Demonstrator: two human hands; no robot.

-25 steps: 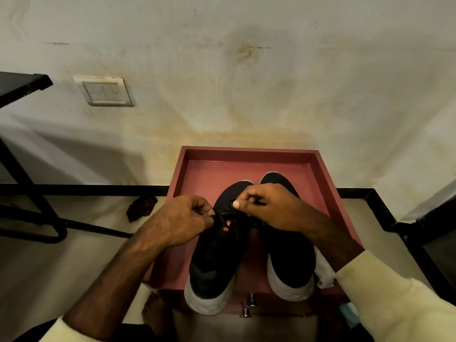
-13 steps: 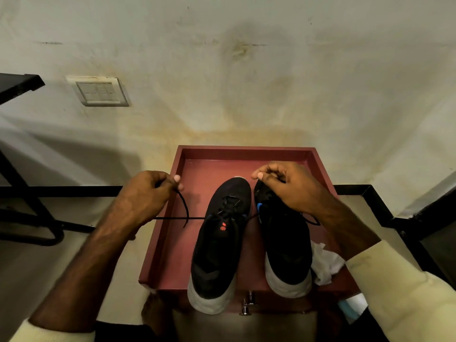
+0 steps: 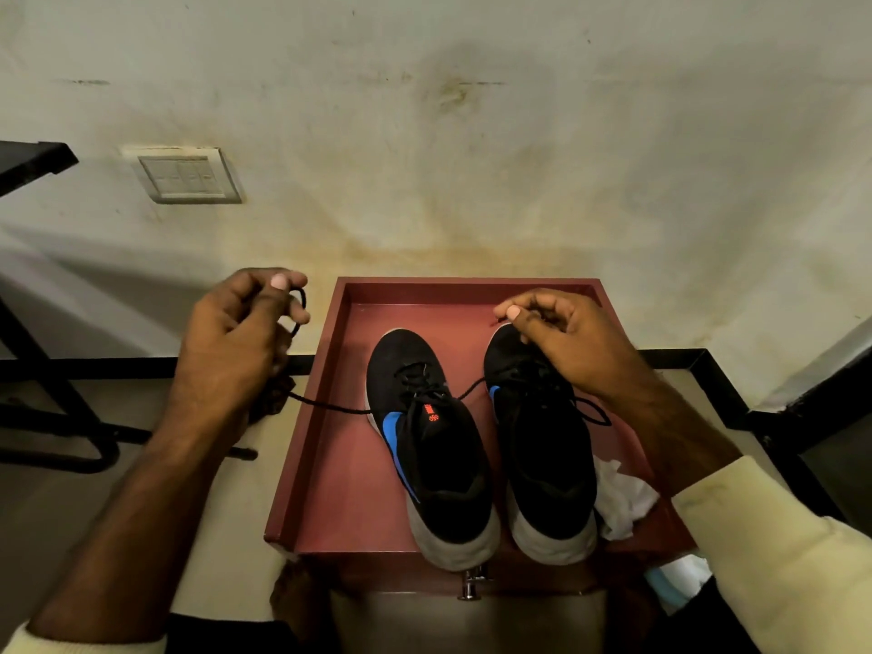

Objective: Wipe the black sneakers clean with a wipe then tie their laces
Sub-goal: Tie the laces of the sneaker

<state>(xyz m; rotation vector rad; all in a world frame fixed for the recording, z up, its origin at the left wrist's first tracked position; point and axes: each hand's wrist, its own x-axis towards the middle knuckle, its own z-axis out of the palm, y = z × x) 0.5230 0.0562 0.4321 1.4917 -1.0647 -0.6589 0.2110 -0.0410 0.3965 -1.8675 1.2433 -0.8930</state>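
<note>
One lace (image 3: 339, 409) crosses tray (image 3: 289, 464) rim into left hand (image 3: 231, 332).

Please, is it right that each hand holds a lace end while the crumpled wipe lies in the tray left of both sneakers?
Not quite: the head view shows the crumpled wipe lying in the tray right of both sneakers. The left hand and right hand do each hold a lace end.

A blue swoosh mark (image 3: 396, 439) is being shown on the side of the left sneaker (image 3: 443, 479), while the orange print (image 3: 429, 414) on its tongue, at 1 o'clock of the swoosh, is being rendered too blurred for reading.
</note>
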